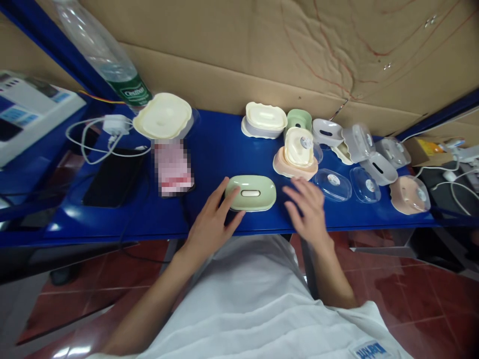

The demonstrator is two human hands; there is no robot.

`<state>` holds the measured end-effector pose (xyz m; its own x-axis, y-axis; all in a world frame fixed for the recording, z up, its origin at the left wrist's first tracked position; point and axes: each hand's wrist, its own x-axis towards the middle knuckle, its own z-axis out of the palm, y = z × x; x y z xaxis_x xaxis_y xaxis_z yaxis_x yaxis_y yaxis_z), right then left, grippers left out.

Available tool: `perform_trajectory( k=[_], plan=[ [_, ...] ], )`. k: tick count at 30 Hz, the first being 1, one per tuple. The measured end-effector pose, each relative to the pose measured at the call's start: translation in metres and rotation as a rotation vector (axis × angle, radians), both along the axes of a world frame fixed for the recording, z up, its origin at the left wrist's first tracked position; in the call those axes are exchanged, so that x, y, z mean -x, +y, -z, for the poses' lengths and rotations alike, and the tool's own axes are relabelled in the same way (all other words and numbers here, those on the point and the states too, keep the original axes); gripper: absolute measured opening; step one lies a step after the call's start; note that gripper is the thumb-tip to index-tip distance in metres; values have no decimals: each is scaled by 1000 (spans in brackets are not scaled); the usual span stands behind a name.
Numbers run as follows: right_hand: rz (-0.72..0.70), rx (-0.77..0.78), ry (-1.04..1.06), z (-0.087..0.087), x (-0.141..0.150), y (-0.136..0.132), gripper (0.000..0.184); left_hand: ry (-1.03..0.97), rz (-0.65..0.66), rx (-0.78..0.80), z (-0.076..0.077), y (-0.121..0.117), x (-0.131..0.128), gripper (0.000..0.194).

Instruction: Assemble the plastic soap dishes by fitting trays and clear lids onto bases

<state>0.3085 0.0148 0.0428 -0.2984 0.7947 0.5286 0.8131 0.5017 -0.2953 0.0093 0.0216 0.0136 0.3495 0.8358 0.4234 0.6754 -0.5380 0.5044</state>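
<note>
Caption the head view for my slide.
Left hand at one end of a green oval container on a blue table, right hand spread beside it.

Saw glossy pale-green oblong box (260, 202), rounded ends, with whitish bar (250, 193) set mid-top. Lay level, long side running left to right, toward near edge of blue tabletop (217, 144).

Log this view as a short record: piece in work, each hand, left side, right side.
Green oval piece: on the blue table, pale bar at centre
Left hand: fingers spread at its left end
Right hand: open, apart from it, to its right
Left side: bottle, white charger
Right side: clear lids, peach container
</note>
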Motion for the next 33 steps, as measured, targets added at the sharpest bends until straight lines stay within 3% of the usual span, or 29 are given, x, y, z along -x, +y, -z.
perform_trajectory(
  k=[4, 6, 8, 11, 16, 22, 26, 33],
  plan=[
    [379, -11, 63, 8, -75, -4, 65, 0, 28, -15, -2, -1, 0, 69],
    [447, 77, 50, 15, -102, -12, 69, 9, 45, -20, -3, -1, 0, 71],
    [427, 148, 83, 20, -112, -23, 60, 6, 52, 1, -5, -1, 0, 73],
    [341, 139, 196, 22, -94, -40, 45, -31, 53, 89, -8, -1, 0, 75],
    [153, 40, 333, 20, -23, -46, 44, -85, 24, 228, -10, -2, 2, 80],
    [-119, 82, 79, 8, 37, -16, 47, -104, 9, 256, -4, -3, 3, 95],
    [-187, 154, -10, 3, 51, -3, 42, -109, 38, 201, -3, -2, 3, 88],
    [-176, 170, -65, 2, 51, 1, 43, -94, 30, 219, -3, 0, 4, 84]
  ],
)
